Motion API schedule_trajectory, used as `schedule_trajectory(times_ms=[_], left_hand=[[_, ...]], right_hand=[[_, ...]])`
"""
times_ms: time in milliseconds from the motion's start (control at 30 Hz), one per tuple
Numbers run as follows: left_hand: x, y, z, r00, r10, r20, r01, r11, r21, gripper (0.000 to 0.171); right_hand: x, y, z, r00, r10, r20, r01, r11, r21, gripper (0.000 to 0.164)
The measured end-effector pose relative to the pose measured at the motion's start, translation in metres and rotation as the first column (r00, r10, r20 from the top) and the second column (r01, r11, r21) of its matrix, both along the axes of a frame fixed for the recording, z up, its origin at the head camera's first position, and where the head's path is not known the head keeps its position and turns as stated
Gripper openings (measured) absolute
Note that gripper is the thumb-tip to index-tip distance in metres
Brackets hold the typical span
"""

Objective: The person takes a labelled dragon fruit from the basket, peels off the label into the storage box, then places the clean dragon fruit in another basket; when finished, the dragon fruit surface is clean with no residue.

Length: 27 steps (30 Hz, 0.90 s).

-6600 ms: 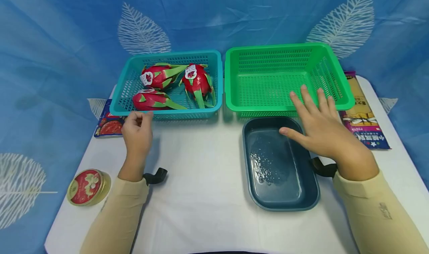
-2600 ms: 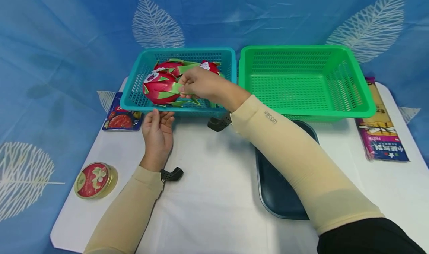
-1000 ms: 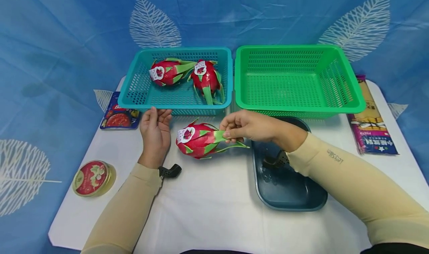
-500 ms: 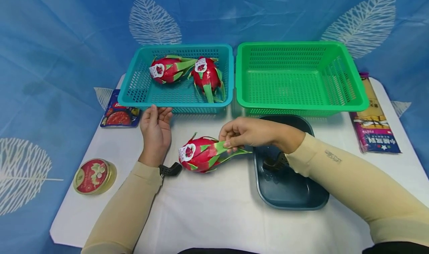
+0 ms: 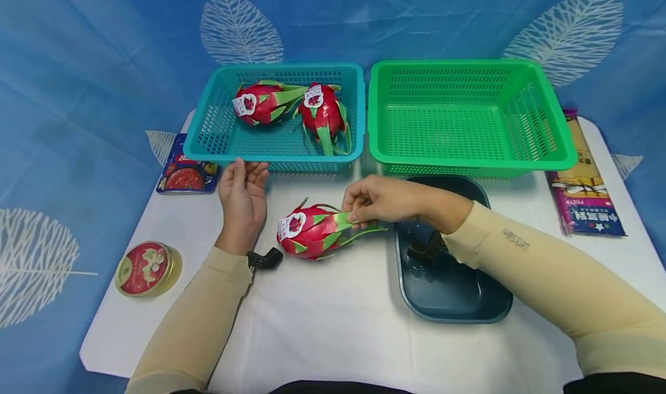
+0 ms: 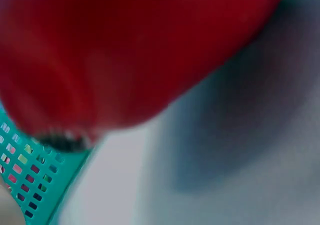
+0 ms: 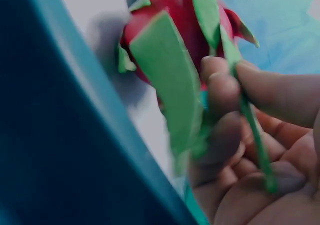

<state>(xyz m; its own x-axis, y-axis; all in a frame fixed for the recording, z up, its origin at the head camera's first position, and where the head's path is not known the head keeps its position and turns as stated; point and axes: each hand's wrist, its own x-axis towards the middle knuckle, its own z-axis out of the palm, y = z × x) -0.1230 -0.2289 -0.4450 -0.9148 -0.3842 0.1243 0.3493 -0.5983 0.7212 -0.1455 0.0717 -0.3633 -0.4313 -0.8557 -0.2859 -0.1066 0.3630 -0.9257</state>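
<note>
My right hand (image 5: 387, 200) pinches a green leaf of a red dragon fruit (image 5: 312, 232) between thumb and fingers. In the right wrist view the dragon fruit (image 7: 170, 40) hangs from that leaf; its shadow falls on the white table. The fruit carries a round white sticker on its left end. My left hand (image 5: 243, 206) lies palm up with relaxed fingers at the front rim of the blue basket (image 5: 276, 166); whether it bears on the rim I cannot tell. Inside that basket lie two more dragon fruits (image 5: 260, 106). Blurred red skin of the dragon fruit (image 6: 135, 50) fills the left wrist view.
A green basket (image 5: 468, 166) stands right of the blue one. Below my right forearm sits a dark blue tray (image 5: 452, 293) with wet marks. A round red-topped tin (image 5: 143, 270) and a blue packet (image 5: 184, 177) are at left. A pasta packet (image 5: 588, 203) lies at right.
My right hand went from above the tray into the blue basket, pinched one dragon fruit's leaf and brought it out over the table. Lately it rose slightly. My left hand stayed at the rim.
</note>
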Motion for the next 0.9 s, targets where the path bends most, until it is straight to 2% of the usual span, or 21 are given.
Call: schedule_trajectory(times_ms=[167,400,567,733,800,900], left_hand=[[0.0,-0.002,0.002,1.0,-0.013,0.004,0.013,1.0,0.013,0.03],[-0.001,-0.003,0.003,1.0,-0.014,0.013,0.013,0.999,0.032,0.029],[-0.001,-0.003,0.005,1.0,-0.012,0.012,0.011,0.999,0.048,0.028],[0.0,-0.002,0.005,1.0,-0.02,0.02,0.019,0.998,0.053,0.025],[0.001,-0.002,0.004,0.999,-0.043,0.023,0.042,0.998,0.05,0.026],[0.003,-0.001,0.002,0.993,-0.111,0.041,0.109,0.993,0.046,0.029]], right_hand=[[-0.004,-0.001,0.002,0.988,0.035,-0.147,-0.027,0.998,0.057,0.003],[-0.007,-0.005,0.01,0.935,0.047,-0.352,0.012,0.986,0.164,0.004],[-0.01,-0.008,0.015,0.908,0.074,-0.412,0.006,0.982,0.19,0.005],[-0.012,-0.008,0.015,0.899,0.072,-0.432,0.017,0.98,0.198,0.006],[-0.012,-0.008,0.014,0.897,0.067,-0.438,0.022,0.981,0.195,0.006],[-0.013,-0.007,0.012,0.895,0.06,-0.441,0.03,0.98,0.194,0.007]])
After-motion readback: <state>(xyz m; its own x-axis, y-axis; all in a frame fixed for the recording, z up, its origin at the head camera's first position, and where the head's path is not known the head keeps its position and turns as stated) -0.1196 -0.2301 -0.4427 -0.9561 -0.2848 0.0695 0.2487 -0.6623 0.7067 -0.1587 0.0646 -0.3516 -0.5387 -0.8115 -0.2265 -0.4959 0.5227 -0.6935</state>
